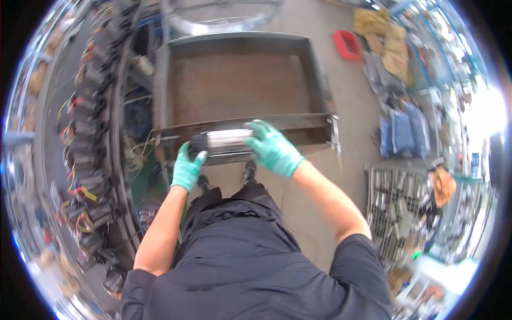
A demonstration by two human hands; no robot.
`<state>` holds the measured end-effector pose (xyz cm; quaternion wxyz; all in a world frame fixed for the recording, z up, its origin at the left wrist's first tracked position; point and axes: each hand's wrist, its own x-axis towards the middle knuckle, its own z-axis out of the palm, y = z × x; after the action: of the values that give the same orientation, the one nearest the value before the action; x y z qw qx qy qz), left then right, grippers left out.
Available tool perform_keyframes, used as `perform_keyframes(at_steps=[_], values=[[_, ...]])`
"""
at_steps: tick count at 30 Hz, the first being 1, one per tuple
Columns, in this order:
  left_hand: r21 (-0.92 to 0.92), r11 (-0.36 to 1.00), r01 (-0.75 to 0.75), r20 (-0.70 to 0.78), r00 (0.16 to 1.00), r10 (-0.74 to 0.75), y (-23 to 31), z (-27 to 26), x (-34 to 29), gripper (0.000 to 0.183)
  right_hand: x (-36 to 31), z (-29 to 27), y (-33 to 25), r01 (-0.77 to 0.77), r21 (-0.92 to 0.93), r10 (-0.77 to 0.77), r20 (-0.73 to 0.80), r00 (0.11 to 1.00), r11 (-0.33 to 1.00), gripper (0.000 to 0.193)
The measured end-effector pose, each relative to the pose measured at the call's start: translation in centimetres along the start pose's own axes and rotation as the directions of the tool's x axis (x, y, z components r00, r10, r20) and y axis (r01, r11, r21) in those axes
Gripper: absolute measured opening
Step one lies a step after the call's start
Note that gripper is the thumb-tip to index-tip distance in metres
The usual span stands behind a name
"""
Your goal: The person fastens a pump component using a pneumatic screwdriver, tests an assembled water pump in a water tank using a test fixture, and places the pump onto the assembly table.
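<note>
Between my two hands lies a shiny silver metal cylinder (228, 140) with a black end piece (199, 143), held sideways and smeared a little by motion. My left hand (186, 169), in a green glove, closes round the black end with thumb and fingers. On the silver end, my right hand (273, 150) in a matching glove grips with thumb and bent fingers. The cylinder is over the near wall of a big rusty steel box (240, 85); whether it touches that wall I cannot tell.
A long rack of grey motor-like units with coloured wires (88, 141) runs down the left. At right stand a wire cage of metal parts (397, 202), blue sacks (405, 133) and a red tray (347, 45). A blurred metal ring (224, 25) lies beyond the box.
</note>
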<state>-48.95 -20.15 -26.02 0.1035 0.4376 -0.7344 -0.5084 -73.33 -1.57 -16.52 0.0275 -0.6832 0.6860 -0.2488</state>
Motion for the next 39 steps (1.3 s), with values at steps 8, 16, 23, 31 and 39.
perform_keyframes(at_steps=[8, 16, 23, 31, 39], values=[[-0.062, 0.998, -0.005, -0.243, 0.970, -0.010, 0.8, 4.1, 0.1, 0.074, -18.7, 1.0, 7.3, -0.941, 0.290, 0.949, -0.307, 0.079, 0.172, 0.034], [-0.066, 0.998, 0.003, -0.261, 0.965, -0.021, 0.4, 4.0, -0.3, 0.063, -21.9, 5.1, 13.3, -0.910, 0.360, 0.896, -0.444, 0.029, 0.208, 0.033], [0.146, 0.989, 0.026, -0.207, 0.978, 0.005, -0.1, 2.4, 0.0, 0.065, -17.6, 0.4, 8.0, -0.285, 0.956, 0.994, 0.087, 0.064, -0.066, 0.023], [0.167, 0.983, 0.077, -0.134, 0.989, -0.055, 1.7, 2.0, 0.4, 0.060, -13.5, 2.8, 4.8, -0.370, 0.919, 0.769, 0.332, 0.546, -0.134, 0.021], [0.167, 0.986, 0.016, -0.080, 0.997, -0.003, 0.8, 1.0, 1.0, 0.055, -12.7, 4.7, 6.6, -0.551, 0.833, 0.717, 0.355, 0.600, 0.049, 0.020]])
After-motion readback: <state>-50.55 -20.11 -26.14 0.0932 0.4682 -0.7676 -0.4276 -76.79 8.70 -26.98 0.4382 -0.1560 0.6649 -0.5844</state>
